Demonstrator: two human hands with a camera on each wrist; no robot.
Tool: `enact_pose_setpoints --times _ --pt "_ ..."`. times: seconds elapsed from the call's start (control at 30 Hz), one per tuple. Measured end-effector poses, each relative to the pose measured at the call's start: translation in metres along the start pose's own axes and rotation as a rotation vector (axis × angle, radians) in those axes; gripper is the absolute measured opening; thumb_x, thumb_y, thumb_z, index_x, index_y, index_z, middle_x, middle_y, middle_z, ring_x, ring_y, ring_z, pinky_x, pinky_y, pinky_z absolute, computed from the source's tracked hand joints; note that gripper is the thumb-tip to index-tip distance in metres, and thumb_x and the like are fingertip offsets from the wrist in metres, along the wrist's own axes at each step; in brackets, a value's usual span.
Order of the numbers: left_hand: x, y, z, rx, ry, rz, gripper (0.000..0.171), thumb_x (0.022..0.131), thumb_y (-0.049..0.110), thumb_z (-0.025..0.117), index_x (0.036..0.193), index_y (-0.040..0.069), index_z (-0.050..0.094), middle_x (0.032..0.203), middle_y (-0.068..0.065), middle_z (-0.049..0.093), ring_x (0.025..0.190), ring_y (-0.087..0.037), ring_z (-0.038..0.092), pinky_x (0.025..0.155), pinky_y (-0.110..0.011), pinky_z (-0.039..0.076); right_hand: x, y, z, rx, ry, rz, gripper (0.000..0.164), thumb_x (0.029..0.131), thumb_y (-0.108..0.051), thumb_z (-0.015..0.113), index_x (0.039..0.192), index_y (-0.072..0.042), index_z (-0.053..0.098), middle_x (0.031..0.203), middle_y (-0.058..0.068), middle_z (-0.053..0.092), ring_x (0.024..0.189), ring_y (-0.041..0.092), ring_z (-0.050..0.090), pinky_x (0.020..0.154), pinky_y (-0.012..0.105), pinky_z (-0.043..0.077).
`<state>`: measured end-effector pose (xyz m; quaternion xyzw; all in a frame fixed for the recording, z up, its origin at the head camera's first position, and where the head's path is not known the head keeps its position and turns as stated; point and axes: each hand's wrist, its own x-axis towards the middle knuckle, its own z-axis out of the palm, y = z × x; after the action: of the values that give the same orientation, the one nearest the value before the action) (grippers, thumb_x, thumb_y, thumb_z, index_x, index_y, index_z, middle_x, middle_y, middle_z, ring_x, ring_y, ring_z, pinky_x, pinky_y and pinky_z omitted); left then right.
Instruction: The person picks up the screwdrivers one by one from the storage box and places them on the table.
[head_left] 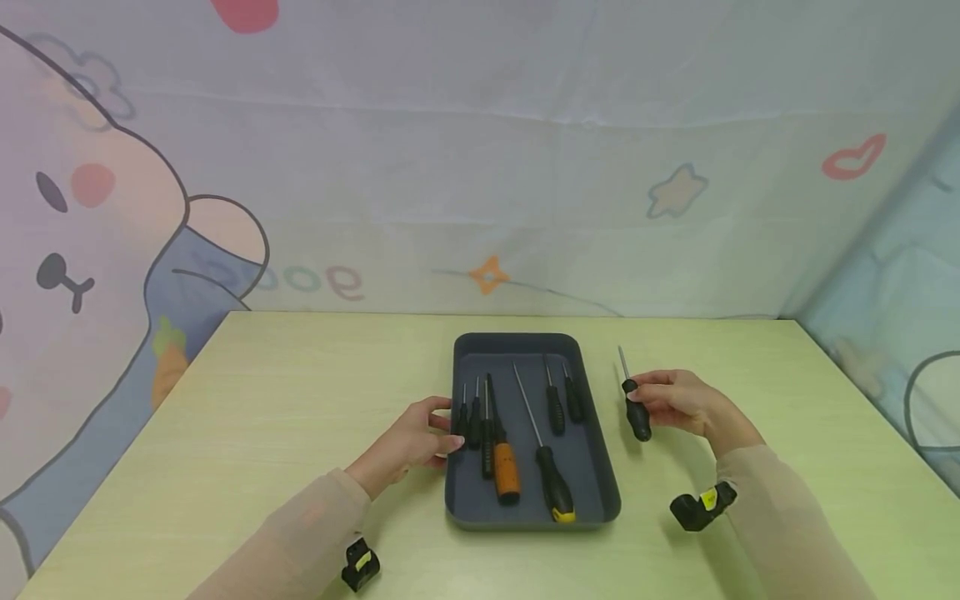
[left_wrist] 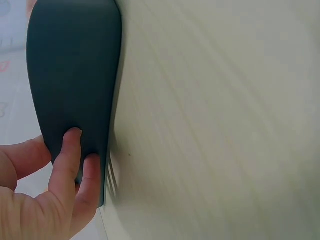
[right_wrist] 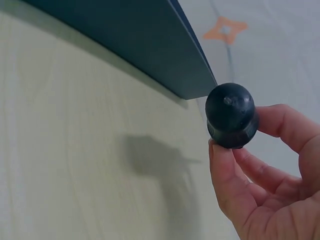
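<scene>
My right hand (head_left: pixel 678 402) pinches a black-handled screwdriver (head_left: pixel 637 417) between thumb and fingers, blade pointing away, to the right of the grey tray (head_left: pixel 607 508). In the right wrist view the rounded end of the handle (right_wrist: pixel 230 107) faces the camera, held above the table. At the tray's left side, my left hand (head_left: pixel 408 442) grips the rim. The left wrist view shows fingers (left_wrist: pixel 70 155) against the tray's outer wall (left_wrist: pixel 75 70). Several screwdrivers lie inside, among them an orange-handled one (head_left: pixel 506 475) and a large black one with a yellow end (head_left: pixel 553 483).
The tray stands on a pale wooden table (head_left: pixel 300 400). Behind the table hangs a printed cloth (head_left: pixel 480 167), with another cloth at the right side. Black wrist cameras (head_left: pixel 703 506) sit on both sleeves, close above the table.
</scene>
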<state>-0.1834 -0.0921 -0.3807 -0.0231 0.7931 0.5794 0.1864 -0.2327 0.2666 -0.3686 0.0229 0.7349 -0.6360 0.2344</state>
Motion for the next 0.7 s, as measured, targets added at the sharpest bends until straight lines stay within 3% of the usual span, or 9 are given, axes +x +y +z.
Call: enact_pose_setpoints --times 0.7 --pt "0.001 0.0 0.0 0.006 -0.002 0.007 0.06 0.082 -0.01 0.064 0.136 -0.002 0.039 0.111 -0.023 0.051 0.079 -0.025 0.062 0.067 -0.04 0.055 0.008 0.012 -0.002 -0.118 0.131 0.078 0.055 0.082 -0.004 0.064 0.129 0.014 0.04 0.076 0.003 0.059 0.065 0.011 0.058 0.059 0.026 0.053"
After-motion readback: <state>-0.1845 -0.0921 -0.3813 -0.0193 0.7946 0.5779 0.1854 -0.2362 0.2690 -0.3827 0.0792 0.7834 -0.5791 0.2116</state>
